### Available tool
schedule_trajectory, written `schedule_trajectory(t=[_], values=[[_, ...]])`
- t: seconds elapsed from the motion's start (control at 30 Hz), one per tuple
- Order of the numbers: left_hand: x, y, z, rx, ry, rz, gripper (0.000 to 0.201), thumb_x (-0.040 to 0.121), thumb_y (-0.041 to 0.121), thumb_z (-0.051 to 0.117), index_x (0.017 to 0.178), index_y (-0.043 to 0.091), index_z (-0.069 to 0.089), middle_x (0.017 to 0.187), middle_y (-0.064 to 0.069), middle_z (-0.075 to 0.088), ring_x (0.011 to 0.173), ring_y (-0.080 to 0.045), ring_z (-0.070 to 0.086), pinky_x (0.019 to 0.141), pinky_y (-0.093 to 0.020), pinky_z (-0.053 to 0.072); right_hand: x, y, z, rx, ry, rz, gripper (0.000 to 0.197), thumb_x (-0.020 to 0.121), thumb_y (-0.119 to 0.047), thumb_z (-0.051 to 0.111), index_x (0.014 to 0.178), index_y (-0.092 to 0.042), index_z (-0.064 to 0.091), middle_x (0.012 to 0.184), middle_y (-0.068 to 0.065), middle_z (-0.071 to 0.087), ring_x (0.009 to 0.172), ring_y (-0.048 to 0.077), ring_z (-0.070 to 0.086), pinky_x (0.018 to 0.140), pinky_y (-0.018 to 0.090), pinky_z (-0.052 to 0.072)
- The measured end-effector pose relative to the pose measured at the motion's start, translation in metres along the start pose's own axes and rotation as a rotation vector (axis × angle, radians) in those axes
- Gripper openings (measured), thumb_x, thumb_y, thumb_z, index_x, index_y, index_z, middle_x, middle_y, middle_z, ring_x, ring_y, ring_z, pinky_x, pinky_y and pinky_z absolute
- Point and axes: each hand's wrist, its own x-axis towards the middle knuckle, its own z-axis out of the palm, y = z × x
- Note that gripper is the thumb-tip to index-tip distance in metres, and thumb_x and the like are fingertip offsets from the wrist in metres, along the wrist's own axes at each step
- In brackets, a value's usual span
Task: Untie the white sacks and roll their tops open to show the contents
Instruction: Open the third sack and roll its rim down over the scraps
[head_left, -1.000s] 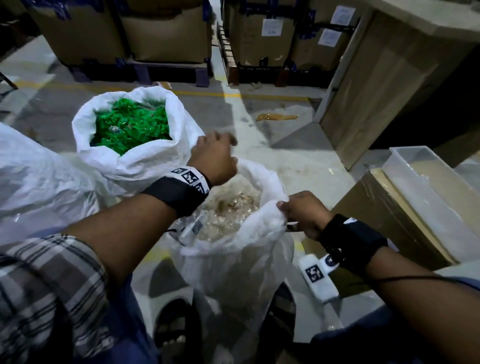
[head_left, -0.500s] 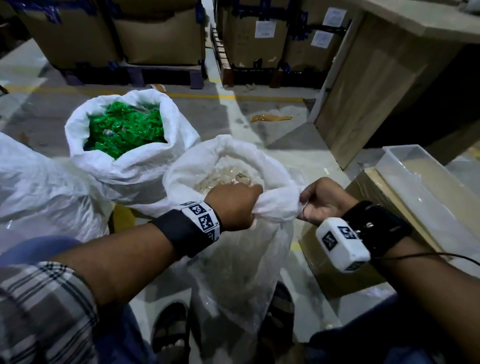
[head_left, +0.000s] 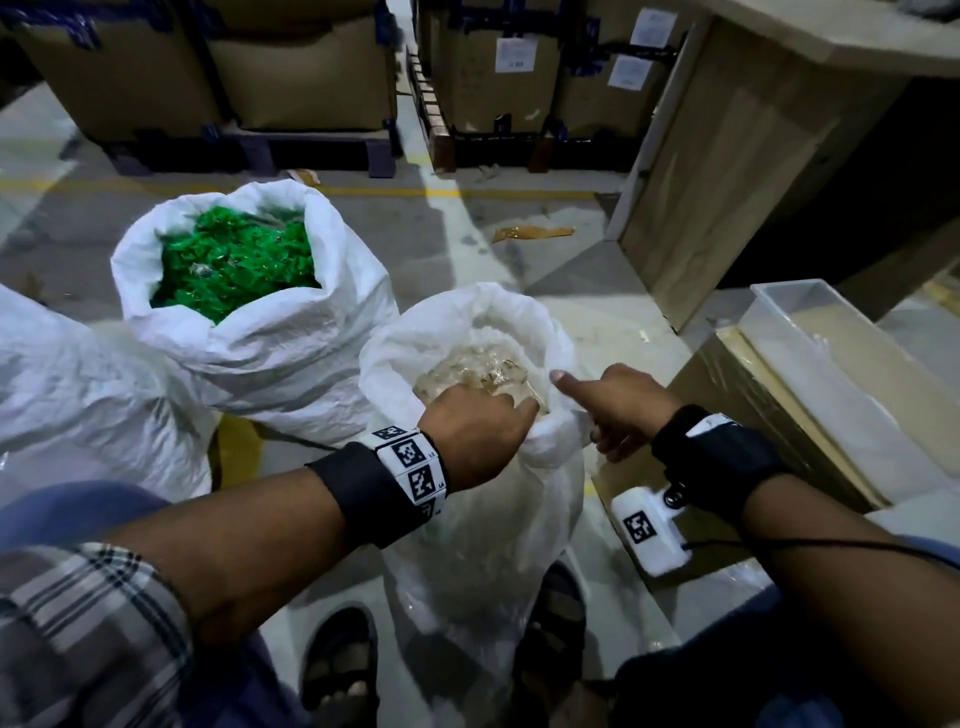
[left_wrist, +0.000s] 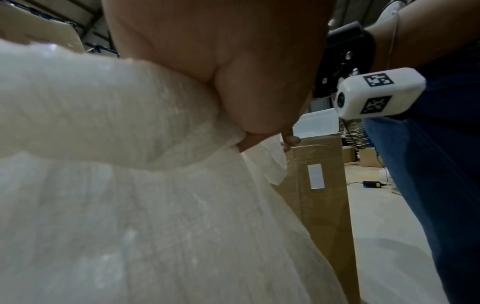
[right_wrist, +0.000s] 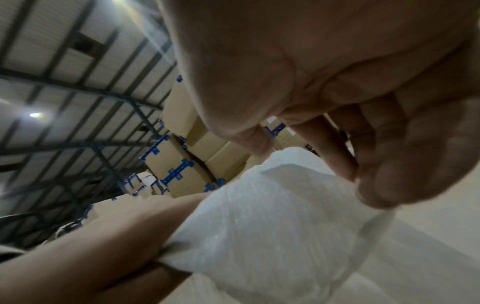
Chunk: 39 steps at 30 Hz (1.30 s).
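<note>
The near white sack (head_left: 483, 545) stands between my feet, its top rolled down, with pale clear pieces (head_left: 478, 369) showing inside. My left hand (head_left: 483, 436) grips the near rim, fingers hooked inside; the left wrist view shows the palm (left_wrist: 233, 72) pressed onto the rolled rim (left_wrist: 103, 115). My right hand (head_left: 618, 410) holds the rim's right side with fingers curled underneath and the thumb raised over the opening. In the right wrist view the rim fabric (right_wrist: 272, 205) sits between thumb and fingers (right_wrist: 337, 148). Behind it, a second sack (head_left: 270, 343) stands rolled open on green pieces (head_left: 234, 260).
A third white sack (head_left: 78, 395) bulges at the left. To the right, a cardboard box (head_left: 737, 415) carries a clear plastic bin (head_left: 831, 364). A wooden counter (head_left: 727, 171) and palletised cartons (head_left: 208, 67) stand beyond. My sandalled feet (head_left: 337, 670) flank the sack.
My left hand came from the far rim to the near rim. My right hand shifted along the right side and lifted its thumb. The rim is rolled lower, showing more of the contents.
</note>
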Motion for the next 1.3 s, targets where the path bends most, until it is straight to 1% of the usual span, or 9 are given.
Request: schedule_trajectory(t=[0.13,0.3,0.4,0.6,0.7,0.8,0.9,1.07,1.3], values=[[0.001,0.006,0.003,-0.065,-0.021,0.046,0.039,0.088,0.012,0.049,0.127,0.012,0.044,0.101,-0.008,0.065,0.078,-0.034,0.066,0.053,-0.036,0.04,0.005,0.004,0.002,0.272,-0.156,0.103,0.013,0.095,-0.011,0.061,0.094,0.002,0.059,0.066,0.017,0.06,0.053,0.027,0.063,0.063,0.04,0.06],[0.0,0.003,0.005,-0.357,-0.204,-0.098,0.089,0.088,0.078,0.031,0.149,0.013,0.022,0.133,-0.016,0.055,0.109,-0.037,0.061,0.085,-0.041,0.047,0.012,0.004,-0.004,0.905,-0.205,0.207,0.015,0.105,-0.007,0.042,0.093,-0.006,0.05,0.086,0.012,0.058,0.074,0.022,0.061,0.068,0.043,0.06],[0.004,-0.003,0.004,-0.526,-0.213,-0.189,0.066,0.098,0.066,0.02,0.138,0.014,0.033,0.125,-0.017,0.059,0.105,-0.035,0.06,0.092,-0.046,0.047,0.009,0.008,-0.007,1.147,-0.258,0.295,0.016,0.106,-0.01,0.037,0.101,-0.006,0.052,0.09,0.011,0.063,0.082,0.022,0.063,0.074,0.043,0.055],[0.008,-0.011,0.004,-0.365,0.069,-0.085,0.03,0.098,0.034,0.05,0.122,0.022,0.036,0.098,-0.005,0.064,0.073,-0.028,0.054,0.064,-0.036,0.039,0.004,0.006,0.007,1.293,-0.38,0.262,0.047,0.096,-0.012,0.035,0.131,0.015,0.049,0.137,0.027,0.056,0.135,0.037,0.049,0.114,0.054,0.036],[0.006,-0.003,0.005,-0.249,0.122,-0.066,0.033,0.088,0.026,0.057,0.116,0.023,0.039,0.095,-0.001,0.06,0.075,-0.03,0.061,0.054,-0.034,0.035,0.007,0.004,0.017,1.044,-0.159,0.196,0.04,0.101,-0.021,0.037,0.127,0.001,0.058,0.105,0.016,0.073,0.097,0.034,0.069,0.078,0.045,0.057],[0.0,-0.005,0.007,-0.124,0.135,-0.001,0.039,0.082,0.029,0.063,0.115,0.022,0.045,0.105,-0.003,0.057,0.069,-0.032,0.064,0.05,-0.032,0.028,0.007,0.005,0.022,0.584,0.02,0.117,0.043,0.098,-0.048,0.054,0.108,-0.006,0.062,0.084,0.011,0.062,0.07,0.028,0.059,0.06,0.031,0.05],[-0.002,-0.011,0.008,-0.056,0.215,0.046,0.039,0.08,0.024,0.065,0.116,0.019,0.052,0.105,-0.004,0.062,0.056,-0.031,0.062,0.046,-0.03,0.022,0.011,0.01,0.019,0.415,-0.01,0.1,0.035,0.095,-0.041,0.063,0.1,-0.007,0.062,0.082,0.01,0.058,0.068,0.023,0.054,0.056,0.027,0.047],[0.009,-0.023,0.01,-0.063,0.225,-0.129,0.035,0.094,0.018,0.045,0.123,0.016,0.025,0.081,-0.004,0.068,0.061,-0.032,0.063,0.049,-0.035,0.031,0.012,0.011,-0.006,1.245,-0.22,0.156,0.015,0.101,-0.009,0.052,0.108,0.004,0.056,0.12,0.025,0.062,0.106,0.037,0.064,0.104,0.049,0.047],[0.014,-0.051,0.013,0.047,0.283,-0.168,0.03,0.1,0.021,0.03,0.128,0.015,0.038,0.099,-0.01,0.062,0.081,-0.032,0.06,0.06,-0.038,0.038,0.008,0.005,-0.017,1.507,-0.383,-0.028,0.052,0.088,-0.006,0.048,0.138,0.008,0.046,0.137,0.027,0.057,0.128,0.044,0.055,0.112,0.054,0.039]])
